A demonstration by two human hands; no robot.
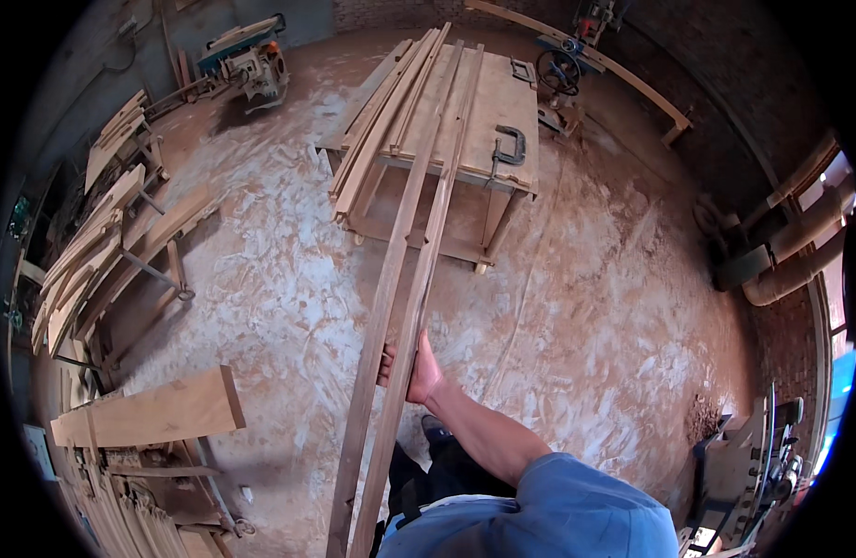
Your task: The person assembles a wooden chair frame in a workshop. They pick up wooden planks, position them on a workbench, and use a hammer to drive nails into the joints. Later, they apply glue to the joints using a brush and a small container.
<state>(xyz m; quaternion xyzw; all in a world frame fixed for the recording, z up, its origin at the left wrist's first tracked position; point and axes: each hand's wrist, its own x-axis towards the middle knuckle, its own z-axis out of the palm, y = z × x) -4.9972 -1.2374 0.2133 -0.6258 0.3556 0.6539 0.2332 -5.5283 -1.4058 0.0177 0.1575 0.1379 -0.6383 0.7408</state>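
Observation:
Two long wooden strips run side by side from below me up to the workbench, their far ends lying on its top. My right hand is closed around the right strip; its fingertips show in the gap beside the left strip. Small notches are cut into both strips. More wooden strips lie on the left side of the bench top. My left hand is not in view.
C-clamps grip the bench's right edge. Stacked boards and a wide plank stand at the left. Machines stand at far left and lower right. Large pipes line the right wall. Dust covers the floor.

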